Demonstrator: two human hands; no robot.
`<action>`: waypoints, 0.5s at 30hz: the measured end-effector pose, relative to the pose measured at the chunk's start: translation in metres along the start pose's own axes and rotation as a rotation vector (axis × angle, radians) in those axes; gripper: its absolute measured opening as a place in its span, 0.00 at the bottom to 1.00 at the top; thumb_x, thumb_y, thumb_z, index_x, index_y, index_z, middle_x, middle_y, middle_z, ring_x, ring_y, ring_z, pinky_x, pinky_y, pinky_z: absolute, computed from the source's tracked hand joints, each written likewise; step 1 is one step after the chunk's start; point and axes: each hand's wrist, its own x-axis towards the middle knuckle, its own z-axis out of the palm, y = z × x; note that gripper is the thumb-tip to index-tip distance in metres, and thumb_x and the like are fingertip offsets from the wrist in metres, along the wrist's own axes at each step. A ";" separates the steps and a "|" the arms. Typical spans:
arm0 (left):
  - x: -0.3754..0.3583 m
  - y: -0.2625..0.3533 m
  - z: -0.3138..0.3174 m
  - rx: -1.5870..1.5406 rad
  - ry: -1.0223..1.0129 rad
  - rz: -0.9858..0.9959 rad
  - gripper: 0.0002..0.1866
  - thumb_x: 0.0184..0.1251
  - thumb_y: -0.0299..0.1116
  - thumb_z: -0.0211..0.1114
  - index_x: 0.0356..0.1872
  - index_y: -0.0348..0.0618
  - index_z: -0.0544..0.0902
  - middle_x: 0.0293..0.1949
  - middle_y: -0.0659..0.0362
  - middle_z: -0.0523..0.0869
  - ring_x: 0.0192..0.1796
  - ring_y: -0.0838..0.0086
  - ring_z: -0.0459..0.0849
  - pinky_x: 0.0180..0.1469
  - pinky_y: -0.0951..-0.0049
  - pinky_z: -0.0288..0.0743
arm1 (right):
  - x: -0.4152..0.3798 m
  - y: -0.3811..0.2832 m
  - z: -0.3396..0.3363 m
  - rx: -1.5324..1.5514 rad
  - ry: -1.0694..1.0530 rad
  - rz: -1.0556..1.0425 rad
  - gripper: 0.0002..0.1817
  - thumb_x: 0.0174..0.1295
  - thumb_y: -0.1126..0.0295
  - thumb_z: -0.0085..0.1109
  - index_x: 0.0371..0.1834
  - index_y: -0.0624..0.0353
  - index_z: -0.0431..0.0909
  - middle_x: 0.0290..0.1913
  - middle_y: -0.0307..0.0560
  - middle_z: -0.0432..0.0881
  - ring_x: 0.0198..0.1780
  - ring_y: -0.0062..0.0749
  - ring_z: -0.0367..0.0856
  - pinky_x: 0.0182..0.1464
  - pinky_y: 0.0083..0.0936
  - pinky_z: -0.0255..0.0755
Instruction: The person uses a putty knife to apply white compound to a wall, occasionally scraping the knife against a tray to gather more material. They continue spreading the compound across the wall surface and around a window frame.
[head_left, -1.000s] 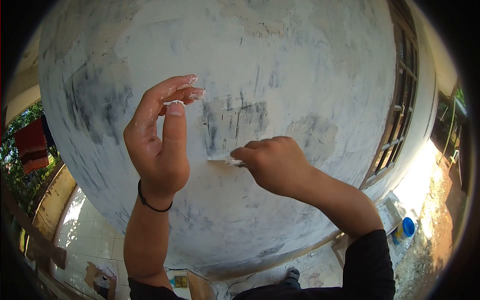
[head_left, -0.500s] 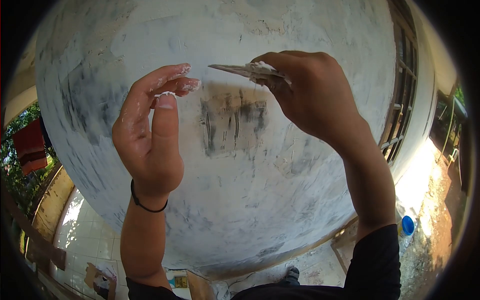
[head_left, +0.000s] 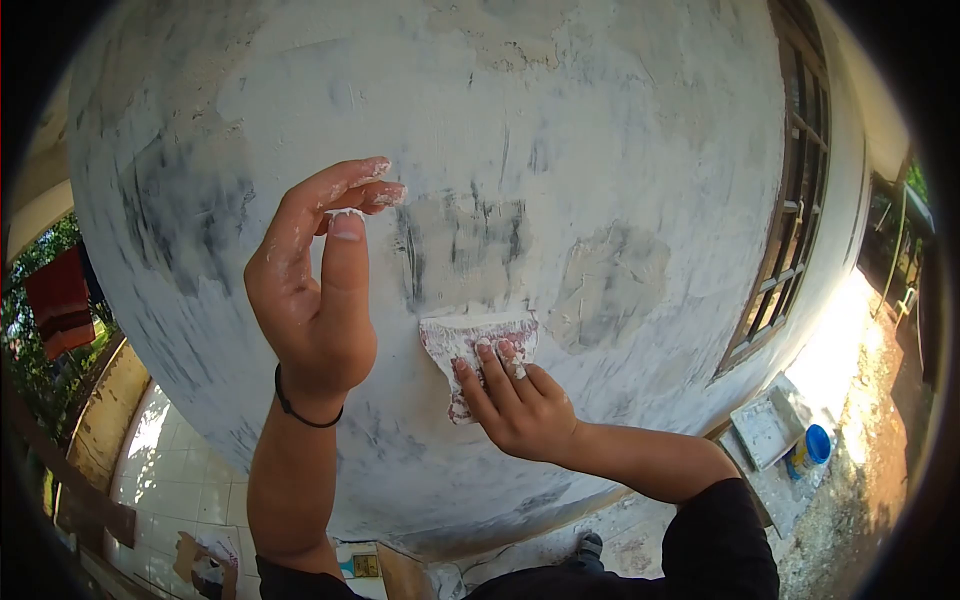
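Note:
My right hand (head_left: 520, 408) grips a wide, putty-smeared scraper (head_left: 470, 350), its fingers spread over the blade. The scraper's straight upper edge lies against the wall (head_left: 430, 270), just below a grey patch with dark streaks (head_left: 465, 250). To the left, my left hand (head_left: 315, 285) is raised in front of the wall with its fingers curved and thumb apart, holding no tool. White putty coats its fingertips and thumb tip. A rough grey patch (head_left: 612, 285) shows on the wall, right of the scraper.
A barred window (head_left: 790, 210) is set in the wall at the right. Below it are a tray (head_left: 768, 430) and a blue-rimmed bucket (head_left: 817, 445). A torn cardboard box (head_left: 205, 560) lies on the tiled floor, and a brush (head_left: 360, 566) is near my left elbow.
My right hand has moved down and left with the scraper, turning it from edge-on to flat against the wall. My left hand has dropped slightly and shifted a little right.

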 end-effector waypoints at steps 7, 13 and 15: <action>-0.001 0.003 -0.006 -0.020 0.027 -0.030 0.15 0.65 0.26 0.48 0.46 0.28 0.77 0.39 0.49 0.84 0.42 0.69 0.83 0.47 0.70 0.75 | 0.043 0.033 -0.032 0.921 0.101 0.641 0.11 0.52 0.77 0.60 0.40 0.63 0.78 0.34 0.52 0.81 0.28 0.39 0.81 0.29 0.26 0.72; -0.009 0.005 0.008 -0.039 0.012 -0.040 0.15 0.66 0.27 0.48 0.47 0.28 0.76 0.42 0.48 0.83 0.42 0.68 0.84 0.48 0.69 0.75 | 0.062 0.048 0.015 0.877 0.269 0.900 0.09 0.52 0.77 0.62 0.36 0.65 0.76 0.31 0.53 0.79 0.31 0.45 0.80 0.31 0.29 0.72; -0.012 0.004 0.013 -0.066 0.006 -0.054 0.15 0.67 0.28 0.49 0.48 0.28 0.76 0.43 0.47 0.83 0.43 0.66 0.84 0.50 0.69 0.75 | 0.058 0.049 0.024 0.786 0.300 0.881 0.09 0.52 0.77 0.61 0.36 0.65 0.76 0.31 0.54 0.80 0.31 0.45 0.81 0.32 0.29 0.72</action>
